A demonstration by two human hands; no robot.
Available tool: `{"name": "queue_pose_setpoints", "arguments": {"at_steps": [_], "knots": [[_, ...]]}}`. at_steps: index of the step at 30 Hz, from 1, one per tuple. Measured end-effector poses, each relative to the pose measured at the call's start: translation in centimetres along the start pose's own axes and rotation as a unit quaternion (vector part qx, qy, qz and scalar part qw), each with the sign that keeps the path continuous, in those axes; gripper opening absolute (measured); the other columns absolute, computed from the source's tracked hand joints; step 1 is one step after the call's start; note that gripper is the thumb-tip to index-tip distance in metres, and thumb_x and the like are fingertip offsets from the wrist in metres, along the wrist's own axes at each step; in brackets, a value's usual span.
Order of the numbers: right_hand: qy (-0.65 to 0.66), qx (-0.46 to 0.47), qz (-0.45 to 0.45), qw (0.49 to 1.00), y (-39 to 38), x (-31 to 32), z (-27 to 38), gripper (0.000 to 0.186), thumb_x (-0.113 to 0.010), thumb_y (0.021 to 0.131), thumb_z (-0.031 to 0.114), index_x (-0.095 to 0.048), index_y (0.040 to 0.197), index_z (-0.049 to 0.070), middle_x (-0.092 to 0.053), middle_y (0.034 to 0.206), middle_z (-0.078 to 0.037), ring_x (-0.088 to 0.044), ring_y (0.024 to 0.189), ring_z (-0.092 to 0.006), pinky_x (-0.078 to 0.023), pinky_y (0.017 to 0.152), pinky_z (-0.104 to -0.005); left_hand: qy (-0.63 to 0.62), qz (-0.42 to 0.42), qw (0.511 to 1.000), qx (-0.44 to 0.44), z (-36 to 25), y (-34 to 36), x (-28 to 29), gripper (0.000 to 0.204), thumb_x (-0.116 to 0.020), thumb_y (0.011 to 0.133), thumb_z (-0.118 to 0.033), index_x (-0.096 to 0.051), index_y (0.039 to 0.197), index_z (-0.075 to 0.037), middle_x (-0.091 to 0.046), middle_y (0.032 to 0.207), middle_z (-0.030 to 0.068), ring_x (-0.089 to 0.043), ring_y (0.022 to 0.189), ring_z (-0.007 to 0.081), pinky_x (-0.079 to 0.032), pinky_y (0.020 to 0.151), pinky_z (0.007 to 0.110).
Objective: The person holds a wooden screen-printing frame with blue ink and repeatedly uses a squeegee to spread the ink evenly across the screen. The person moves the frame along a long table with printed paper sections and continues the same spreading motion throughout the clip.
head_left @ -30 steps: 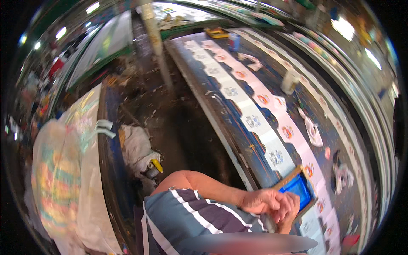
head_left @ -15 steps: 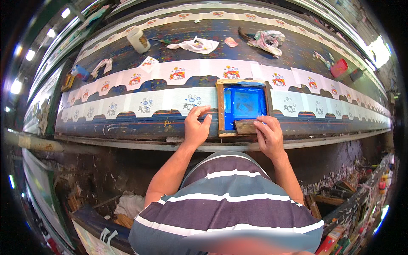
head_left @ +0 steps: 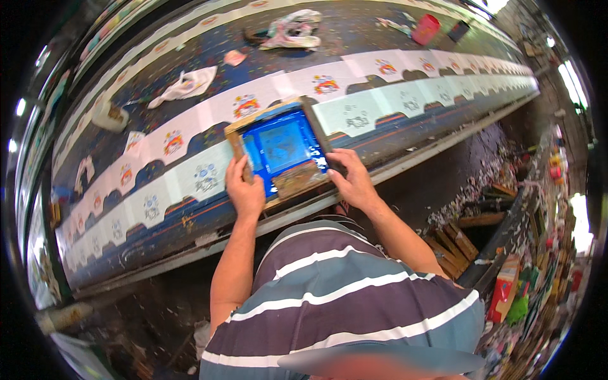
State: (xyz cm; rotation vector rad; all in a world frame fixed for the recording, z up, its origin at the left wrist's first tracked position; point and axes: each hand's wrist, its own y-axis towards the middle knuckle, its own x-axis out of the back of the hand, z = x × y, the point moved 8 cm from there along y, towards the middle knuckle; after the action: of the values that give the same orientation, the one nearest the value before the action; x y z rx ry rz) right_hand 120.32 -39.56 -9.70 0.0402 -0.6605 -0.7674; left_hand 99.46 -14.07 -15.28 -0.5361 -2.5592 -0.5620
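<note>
A wooden-framed printing screen (head_left: 283, 147), its mesh wet with bright blue ink, is at the long dark table's near edge, over a row of white fabric pieces (head_left: 342, 109). My left hand (head_left: 246, 190) grips the frame's left rail, thumb toward the inside. On the opposite rail, my right hand (head_left: 352, 180) has its fingers closed near the lower right corner. An ink-stained wooden squeegee (head_left: 300, 178) rests inside the frame along its near side, with neither hand around it. Prints left of the screen carry blue patches; those at its right show dark outlines only. Whether the frame touches the fabric, I cannot tell.
Behind the screen runs a row of pink pieces with colourful prints (head_left: 246, 106). Farther back lie a stained white cloth (head_left: 185, 87), a crumpled rag (head_left: 292, 30), a white container (head_left: 110, 116) and a red cup (head_left: 425, 29). Clutter and wood pieces (head_left: 453, 244) fill the lower right.
My view has turned to the right. My right hand has let go of the squeegee and taken the frame's right rail. My left hand, apart from the frame before, now holds its left rail.
</note>
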Motion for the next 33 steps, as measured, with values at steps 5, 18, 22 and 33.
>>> {"name": "queue_pose_setpoints", "arguments": {"at_steps": [5,18,22,33], "knots": [[0.123,-0.04,0.026,0.991,0.1,0.9,-2.3,0.042,-0.08,0.101,0.007,-0.076,0.143,0.004,-0.072,0.147,-0.023,-0.069,0.138,-0.0416,-0.053,0.121,-0.0494,-0.036,-0.02,0.999,0.013,-1.3,-0.1,0.5,0.049,-0.077,0.086,0.01,-0.084,0.132,-0.004,-0.065,0.164,0.0255,-0.061,0.156,0.0403,-0.048,0.131,0.048],[0.039,0.049,0.014,0.998,2.4,16.8,-11.5,0.036,-0.081,0.096,0.001,-0.082,0.131,0.004,-0.08,0.131,-0.017,-0.07,0.127,-0.0393,-0.054,0.115,-0.0495,-0.145,-0.02,0.989,0.025,-10.9,-1.8,-16.5,0.044,-0.074,0.087,0.014,-0.082,0.128,-0.003,-0.059,0.168,0.0264,-0.059,0.158,0.038,-0.051,0.128,0.045],[0.064,0.044,0.041,0.996,2.5,19.4,-13.6,0.035,-0.081,0.096,0.0,-0.081,0.131,0.004,-0.08,0.133,-0.017,-0.07,0.131,-0.0403,-0.054,0.117,-0.0511,-0.191,0.0,0.978,0.084,-11.1,-2.6,-19.1,0.044,-0.074,0.089,0.018,-0.079,0.13,0.003,-0.054,0.174,0.0265,-0.059,0.159,0.0346,-0.052,0.128,0.043],[0.116,0.07,0.058,0.989,2.7,21.1,-15.0,0.033,-0.08,0.095,-0.003,-0.082,0.128,0.003,-0.082,0.13,-0.017,-0.072,0.131,-0.0423,-0.054,0.119,-0.0528,-0.209,0.005,0.969,0.136,-11.1,-3.2,-19.3,0.05,-0.073,0.09,0.022,-0.075,0.137,0.006,-0.047,0.181,0.0295,-0.06,0.159,0.0334,-0.051,0.13,0.043]]}}
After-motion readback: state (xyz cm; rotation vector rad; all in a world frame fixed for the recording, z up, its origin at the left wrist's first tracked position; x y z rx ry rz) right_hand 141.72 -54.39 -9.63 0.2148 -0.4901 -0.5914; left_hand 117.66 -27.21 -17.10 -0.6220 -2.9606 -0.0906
